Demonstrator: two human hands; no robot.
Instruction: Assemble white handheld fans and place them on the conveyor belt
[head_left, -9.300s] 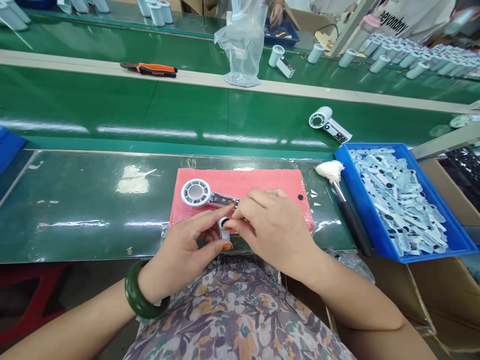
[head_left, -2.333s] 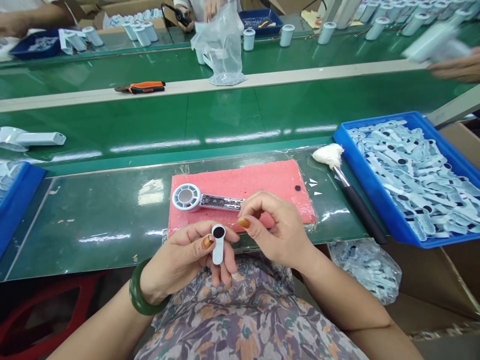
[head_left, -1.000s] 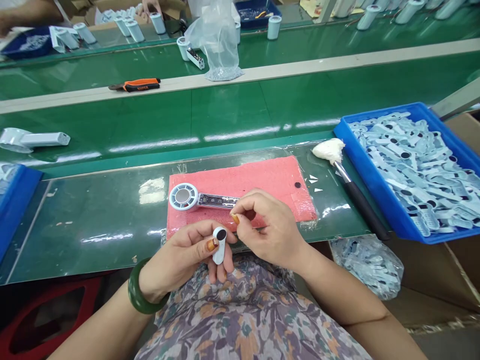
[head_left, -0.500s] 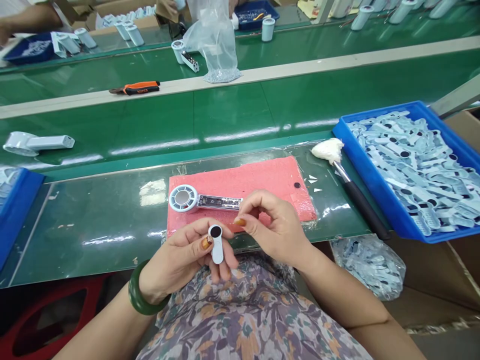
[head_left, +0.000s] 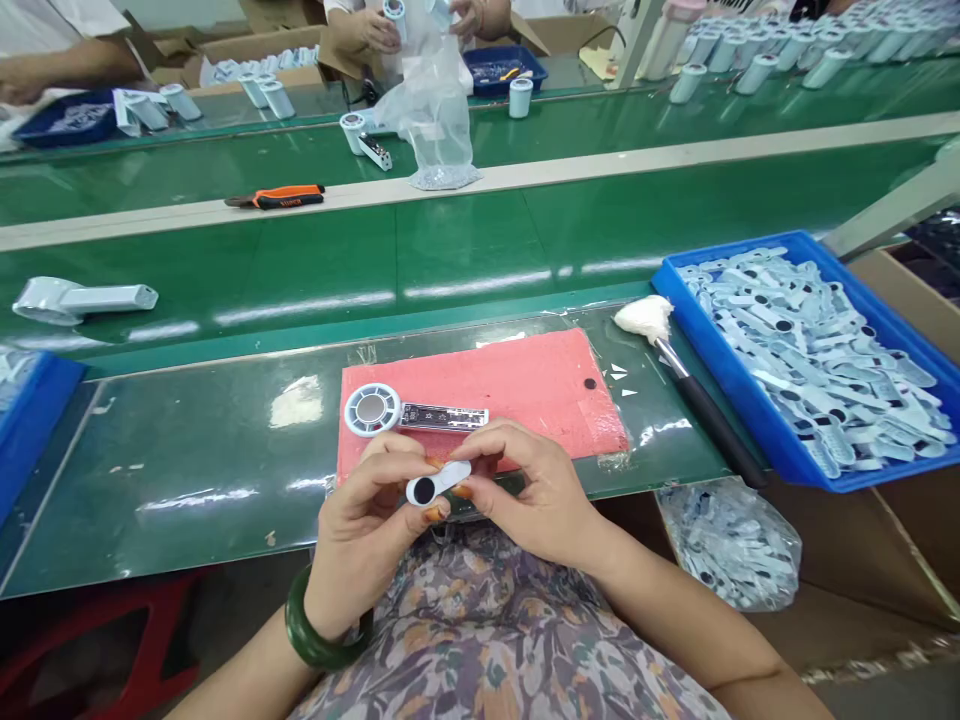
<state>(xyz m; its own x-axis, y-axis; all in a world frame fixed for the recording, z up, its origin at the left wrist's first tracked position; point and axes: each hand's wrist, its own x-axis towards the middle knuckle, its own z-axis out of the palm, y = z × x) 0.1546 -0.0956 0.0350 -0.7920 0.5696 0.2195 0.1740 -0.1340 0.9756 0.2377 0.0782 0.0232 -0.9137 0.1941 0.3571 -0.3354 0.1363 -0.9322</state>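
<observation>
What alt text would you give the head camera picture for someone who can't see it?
Both hands, left hand and right hand, hold a small white cover piece with a dark round window above a pink foam pad where an open handheld fan lies. A blue tray of similar pieces sits right, beside a brush.

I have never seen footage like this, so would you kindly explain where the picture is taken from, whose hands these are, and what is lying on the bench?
The camera sits on a person's head and looks down at their own bare hands. The left hand and right hand together hold a small white cover piece with a dark round window. Beyond them a handheld fan body lies on a pink foam pad. To the right lie a brush and a blue tray full of similar white pieces. Other people's hands work across the green conveyor belt.
</observation>
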